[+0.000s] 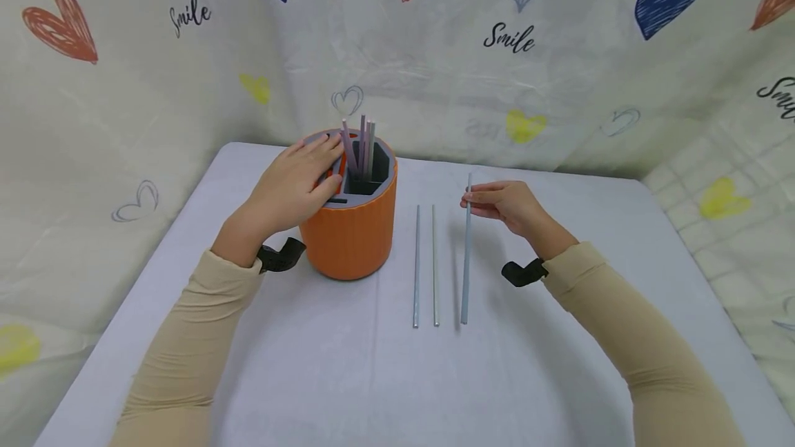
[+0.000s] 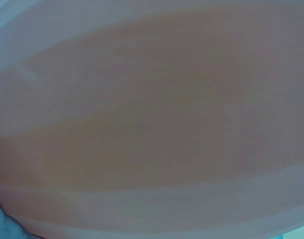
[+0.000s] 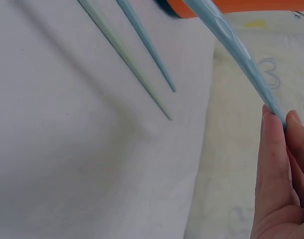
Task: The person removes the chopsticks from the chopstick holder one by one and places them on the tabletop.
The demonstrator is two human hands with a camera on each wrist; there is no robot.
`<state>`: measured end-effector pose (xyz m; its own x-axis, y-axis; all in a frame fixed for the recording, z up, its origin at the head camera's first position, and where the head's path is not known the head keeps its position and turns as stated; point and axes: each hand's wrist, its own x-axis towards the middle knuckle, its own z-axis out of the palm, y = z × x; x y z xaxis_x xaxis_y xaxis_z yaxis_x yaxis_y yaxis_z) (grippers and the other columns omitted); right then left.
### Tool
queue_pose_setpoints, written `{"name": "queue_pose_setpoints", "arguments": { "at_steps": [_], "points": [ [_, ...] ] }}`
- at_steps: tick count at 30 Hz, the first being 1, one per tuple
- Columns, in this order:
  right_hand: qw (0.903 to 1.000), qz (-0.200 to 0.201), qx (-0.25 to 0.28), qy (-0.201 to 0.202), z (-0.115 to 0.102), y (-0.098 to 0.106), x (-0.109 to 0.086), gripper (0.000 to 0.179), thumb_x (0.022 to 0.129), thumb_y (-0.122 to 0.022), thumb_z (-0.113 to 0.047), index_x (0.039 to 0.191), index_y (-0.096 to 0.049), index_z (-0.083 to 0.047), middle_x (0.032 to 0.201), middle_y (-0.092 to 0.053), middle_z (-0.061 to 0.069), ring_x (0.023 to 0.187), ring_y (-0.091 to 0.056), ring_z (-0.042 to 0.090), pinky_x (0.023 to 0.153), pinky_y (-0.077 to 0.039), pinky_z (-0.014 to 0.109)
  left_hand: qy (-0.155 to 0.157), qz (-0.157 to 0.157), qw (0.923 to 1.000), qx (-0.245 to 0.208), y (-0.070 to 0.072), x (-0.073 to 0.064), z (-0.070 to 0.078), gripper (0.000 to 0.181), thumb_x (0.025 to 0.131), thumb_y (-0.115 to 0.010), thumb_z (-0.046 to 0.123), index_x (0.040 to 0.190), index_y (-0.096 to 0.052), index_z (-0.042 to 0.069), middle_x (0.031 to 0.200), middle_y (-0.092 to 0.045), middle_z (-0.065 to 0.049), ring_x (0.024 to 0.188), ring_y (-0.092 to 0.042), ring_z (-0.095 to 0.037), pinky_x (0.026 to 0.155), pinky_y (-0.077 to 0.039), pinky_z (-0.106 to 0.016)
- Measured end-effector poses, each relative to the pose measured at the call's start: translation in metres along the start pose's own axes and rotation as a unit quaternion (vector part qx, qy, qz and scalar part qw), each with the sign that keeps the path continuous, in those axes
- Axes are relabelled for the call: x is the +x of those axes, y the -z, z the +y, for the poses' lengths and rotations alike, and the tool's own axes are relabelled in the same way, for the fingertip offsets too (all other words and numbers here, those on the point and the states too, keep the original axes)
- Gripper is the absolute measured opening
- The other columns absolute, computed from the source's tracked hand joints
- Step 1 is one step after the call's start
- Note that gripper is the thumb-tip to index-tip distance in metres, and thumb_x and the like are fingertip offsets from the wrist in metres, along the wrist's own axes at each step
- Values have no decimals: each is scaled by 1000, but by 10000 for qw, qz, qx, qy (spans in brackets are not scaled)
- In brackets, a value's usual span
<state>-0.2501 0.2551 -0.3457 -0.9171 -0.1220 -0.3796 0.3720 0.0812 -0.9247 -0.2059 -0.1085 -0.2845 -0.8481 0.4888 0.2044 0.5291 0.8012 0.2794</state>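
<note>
My right hand [image 1: 506, 207] pinches a pale blue chopstick [image 1: 466, 261] near its far, thinner end, between thumb and fingers. The right wrist view shows that grip at the tip, with the chopstick's thicker part above the table. To its left, a pale green chopstick [image 1: 435, 274] and another blue chopstick [image 1: 417, 274] lie roughly parallel on the white cloth. My left hand [image 1: 288, 181] rests on top of an orange round holder [image 1: 350, 243], its fingers stretched over the grey divided top. Several pinkish and greyish chopsticks [image 1: 360, 154] stand in the holder's right compartment. The left wrist view is a blur.
A white cloth covers the table [image 1: 348, 378]. Behind it hangs a pale curtain [image 1: 447, 88] printed with hearts and words, close to the table's back edge. Black straps with small mounts [image 1: 524, 272] sit at both wrists.
</note>
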Motion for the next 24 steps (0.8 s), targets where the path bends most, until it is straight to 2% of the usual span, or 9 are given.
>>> {"name": "queue_pose_setpoints", "arguments": {
  "at_steps": [7,15,24],
  "points": [
    [9986,-156,-264,-430,11,-1,14,47,84,-66,-7,126,-51,9,84,-73,2,83,-70,13,79,-55,25,82,-74,9999,5,-2,-3,0,53,98,-31,33,145,-31,9,154,-23,-6,144,-14,-23,119,-9,-39],
    [9969,-135,19,-778,16,-2,32,52,86,-62,-4,133,-43,10,80,-73,3,79,-70,13,72,-57,22,35,-14,9999,100,1,1,-1,53,97,-33,33,145,-31,9,154,-23,-5,143,-15,-23,119,-9,-39],
    [9951,-9,-67,-991,29,-4,45,46,85,-62,0,127,-49,10,78,-72,5,78,-70,12,70,-57,21,29,-65,10000,58,1,1,-1,53,98,-31,33,146,-30,9,154,-22,-5,144,-15,-22,119,-9,-39]
  ]
}}
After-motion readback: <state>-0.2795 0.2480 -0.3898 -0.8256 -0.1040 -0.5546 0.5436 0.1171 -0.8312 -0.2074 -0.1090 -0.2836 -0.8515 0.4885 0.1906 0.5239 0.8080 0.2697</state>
